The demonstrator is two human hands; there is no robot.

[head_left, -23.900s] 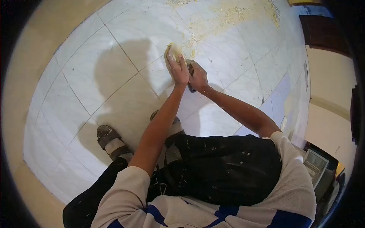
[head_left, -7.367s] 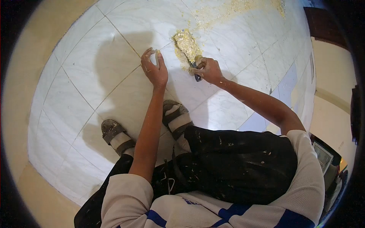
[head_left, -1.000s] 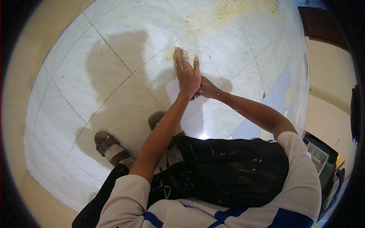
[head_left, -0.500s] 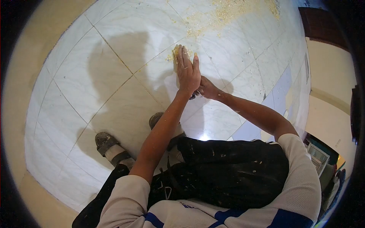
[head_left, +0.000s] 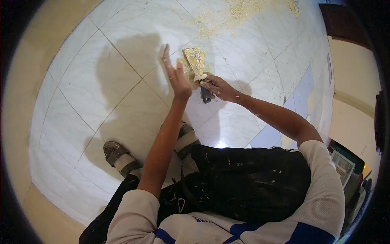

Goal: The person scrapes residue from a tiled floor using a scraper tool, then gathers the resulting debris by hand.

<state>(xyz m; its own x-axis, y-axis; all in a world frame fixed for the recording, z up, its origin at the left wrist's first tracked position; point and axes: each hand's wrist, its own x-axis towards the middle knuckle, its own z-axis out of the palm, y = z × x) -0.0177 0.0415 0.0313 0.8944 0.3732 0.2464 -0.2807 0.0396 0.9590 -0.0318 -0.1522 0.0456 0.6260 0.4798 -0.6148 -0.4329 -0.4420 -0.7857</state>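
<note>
- One beige strip (head_left: 40, 44) edges the floor (head_left: 77, 110) at the far left, well apart from the scraper (head_left: 206, 94).
- Left sandal (head_left: 115, 153): it is to the left of the scraper and nearer to the body.
- A dark shadow (head_left: 126, 61) lies on the floor, also to the left of the scraper.
- Left hand (head_left: 178, 83): it is unfolded and holds nothing. The fingers are straight and together, the thumb stands apart, and the hand is just beside the scraper, on its left. If its edge touches the floor, I cannot tell.
- Right sandal (head_left: 185, 133): nearer to the body than the scraper, partly covered by the left forearm (head_left: 162, 138).
- Yellowish crumbs (head_left: 196, 59) are heaped on the blade of the scraper; smaller ones lie on the floor just left of it.
- The scraper has its dark handle toward the body and its blade away from the body. Whether the blade touches the floor, I cannot tell.
- Right hand (head_left: 218, 86): its fingers grasp the scraper by the handle, close to the blade.
- More crumbs (head_left: 245, 8) are spread beyond the scraper, mostly to its right.
- Black trousers (head_left: 256, 183) with pale specks: nearer to the body than the scraper.
- Framed thing (head_left: 342, 167): far to the right of the scraper.
</note>
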